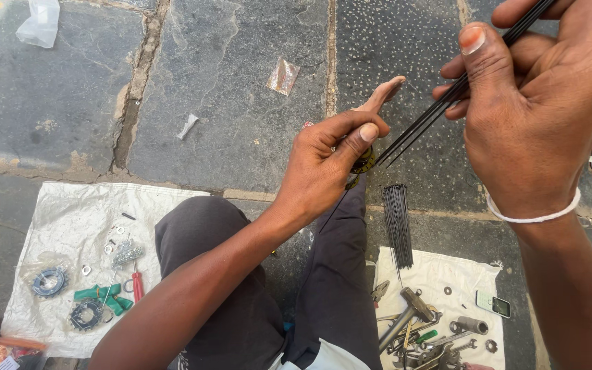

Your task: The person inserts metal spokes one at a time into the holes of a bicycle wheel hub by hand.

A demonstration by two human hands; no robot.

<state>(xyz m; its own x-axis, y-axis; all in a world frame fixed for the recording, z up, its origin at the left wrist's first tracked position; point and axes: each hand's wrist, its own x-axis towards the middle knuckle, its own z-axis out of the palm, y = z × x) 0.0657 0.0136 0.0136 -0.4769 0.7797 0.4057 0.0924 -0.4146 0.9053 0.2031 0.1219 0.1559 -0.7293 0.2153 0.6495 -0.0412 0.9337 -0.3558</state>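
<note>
My left hand (327, 161) is closed around a small dark round part (364, 162), thumb pressed on top and forefinger pointing out. My right hand (536, 103) pinches a few thin black spokes (447, 103) between thumb and fingers; their lower tips end just right of the left thumb. A white band circles the right wrist. Below the hands, a bundle of several more black spokes (398, 225) lies on the stone floor beside my dark trouser leg (330, 274).
A white sheet (56, 219) at the left carries small gears, green-handled pliers and a red-handled tool. Another white cloth (447, 274) at the lower right holds a hammer, wrenches, nuts and a phone. Litter scraps lie on the stone slabs.
</note>
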